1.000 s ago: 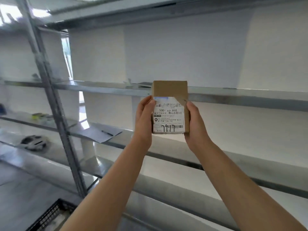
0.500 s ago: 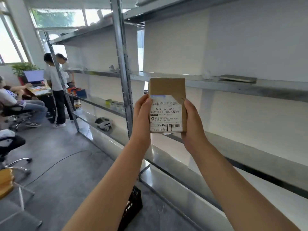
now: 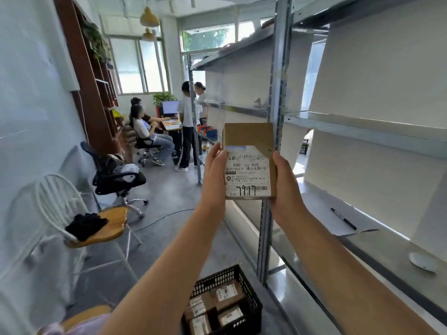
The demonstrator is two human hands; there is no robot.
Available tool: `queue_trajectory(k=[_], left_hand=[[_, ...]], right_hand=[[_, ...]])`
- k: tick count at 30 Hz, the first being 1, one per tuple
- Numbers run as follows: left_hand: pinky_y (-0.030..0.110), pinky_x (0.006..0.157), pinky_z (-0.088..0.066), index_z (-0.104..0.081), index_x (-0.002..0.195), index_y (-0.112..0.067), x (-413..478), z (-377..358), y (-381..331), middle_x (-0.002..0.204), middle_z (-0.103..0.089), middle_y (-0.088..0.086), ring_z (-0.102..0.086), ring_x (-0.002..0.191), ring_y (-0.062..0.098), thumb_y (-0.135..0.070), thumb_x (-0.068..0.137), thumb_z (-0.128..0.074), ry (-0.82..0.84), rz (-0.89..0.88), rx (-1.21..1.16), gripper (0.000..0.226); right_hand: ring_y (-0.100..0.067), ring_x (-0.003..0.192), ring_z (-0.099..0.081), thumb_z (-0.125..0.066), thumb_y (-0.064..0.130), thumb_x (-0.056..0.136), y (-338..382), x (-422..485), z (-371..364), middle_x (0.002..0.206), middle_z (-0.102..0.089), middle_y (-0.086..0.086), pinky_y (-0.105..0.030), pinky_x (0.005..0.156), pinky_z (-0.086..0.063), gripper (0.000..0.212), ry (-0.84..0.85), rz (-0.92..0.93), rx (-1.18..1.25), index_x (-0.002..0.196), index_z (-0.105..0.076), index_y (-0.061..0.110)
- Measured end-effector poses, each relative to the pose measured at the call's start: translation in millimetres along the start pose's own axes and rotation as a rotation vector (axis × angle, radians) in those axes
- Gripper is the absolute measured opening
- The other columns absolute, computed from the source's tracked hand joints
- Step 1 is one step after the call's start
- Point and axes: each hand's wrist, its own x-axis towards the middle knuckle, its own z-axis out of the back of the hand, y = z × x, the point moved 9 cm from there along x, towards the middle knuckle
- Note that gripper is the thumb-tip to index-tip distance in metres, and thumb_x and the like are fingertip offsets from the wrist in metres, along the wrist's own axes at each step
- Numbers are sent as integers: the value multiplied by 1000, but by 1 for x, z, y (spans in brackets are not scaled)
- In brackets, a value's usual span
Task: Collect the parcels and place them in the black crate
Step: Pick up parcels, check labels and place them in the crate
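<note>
Parcel in hand: a small brown parcel (image 3: 249, 163) is held upright in the air, in front of the metal shelf post (image 3: 275, 93), with its white label turned to the camera.
Reason for the hold: it is judged that the label is being shown or read before the parcel is put away.
Left hand: the left hand (image 3: 214, 180) is closed on the left edge of the parcel.
Right hand: the right hand (image 3: 286, 189) is closed on the right edge; the hands are kept apart by the parcel and are clamped on it from both sides.
Black crate: the black crate (image 3: 251, 303) stands on the floor, low and near the person, just beside the foot of the shelf post.
Content of the crate: several labelled parcels (image 3: 226, 294) already lie in it, and room on top of them is judged to remain.
Way down: the post and the edges of the lower shelves are close to the crate, so a lowering on the aisle side is judged to be needed.
On the shelf: a pen (image 3: 343, 218) lies on a sheet of paper, and a white dish (image 3: 422, 262) is seen nearer.
Aisle: a wooden chair (image 3: 106, 228) with a dark cloth (image 3: 85, 224), an office chair (image 3: 116, 175) and a floor cable (image 3: 164, 218) are well apart from the crate.
Background: some persons (image 3: 186, 124) are seen far off.
</note>
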Motion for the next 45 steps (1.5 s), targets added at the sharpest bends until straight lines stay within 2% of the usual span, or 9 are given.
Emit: queue_trajectory(k=[3, 15, 20, 25, 30, 33, 36, 40, 45], left_hand=[[52, 95, -49, -44, 136, -13, 22, 0, 3, 123, -61, 21, -60, 113, 37, -33, 93, -40, -15, -38, 41, 48], [53, 97, -48, -48, 133, -19, 72, 59, 86, 125, -61, 20, -60, 115, 34, -29, 102, -34, -197, 58, 156, 36], [14, 65, -53, -55, 104, -44, 115, 115, 137, 108, -66, -6, -68, 85, -1, -26, 97, -48, -205, 134, 214, 21], [40, 85, -55, -35, 141, -28, 164, 174, 193, 128, -60, 10, -66, 105, 25, -31, 93, -55, -230, 308, 153, 51], [37, 74, -57, -34, 139, -42, 199, 236, 256, 111, -67, 7, -69, 93, 23, -37, 96, -50, -222, 410, 185, 47], [46, 86, -55, -25, 143, -48, 200, 277, 311, 117, -67, 7, -67, 102, 26, -44, 97, -44, -263, 496, 172, 50], [52, 99, -48, -21, 147, -42, 198, 320, 369, 135, -56, 11, -61, 116, 28, -52, 97, -36, -298, 544, 153, 54], [44, 104, -45, -22, 149, -32, 192, 374, 442, 138, -55, 8, -57, 122, 23, -54, 98, -22, -306, 541, 174, 55], [34, 110, -36, -16, 150, -34, 128, 454, 580, 154, -31, -7, -39, 135, 10, -49, 92, -44, -472, 587, 180, 66]], right_hand=[[-25, 95, -68, -41, 38, 96, -2, 33, -2, 110, -68, -10, -38, 76, -57, 39, 54, 6, -1, 123, -55, 14], [-25, 100, -67, -48, 45, 92, -114, 127, 1, 110, -70, -6, -53, 92, -50, 41, 199, -166, -104, 125, -55, 20], [-30, 104, -65, -49, 41, 93, -175, 169, -6, 112, -68, -11, -53, 93, -49, 37, 177, -232, -134, 119, -57, 16], [-27, 98, -68, -48, 41, 93, -248, 210, -25, 106, -71, -9, -44, 84, -55, 38, 206, -296, -178, 119, -57, 15], [-15, 96, -68, -46, 42, 94, -330, 247, -39, 106, -70, 0, -36, 79, -56, 27, 227, -348, -251, 115, -57, 30], [-5, 95, -67, -47, 38, 94, -395, 252, -42, 107, -69, 7, -19, 70, -54, 23, 299, -442, -263, 117, -53, 38], [-10, 97, -68, -50, 27, 94, -462, 259, -41, 111, -69, 4, -21, 70, -54, 32, 363, -504, -293, 126, -50, 32], [-4, 90, -69, -49, 30, 95, -560, 268, -28, 108, -69, 7, -15, 64, -53, 33, 395, -574, -330, 127, -47, 34], [-10, 103, -65, -50, 35, 93, -722, 238, 31, 119, -64, 3, -27, 83, -54, 27, 359, -696, -337, 119, -47, 43]])
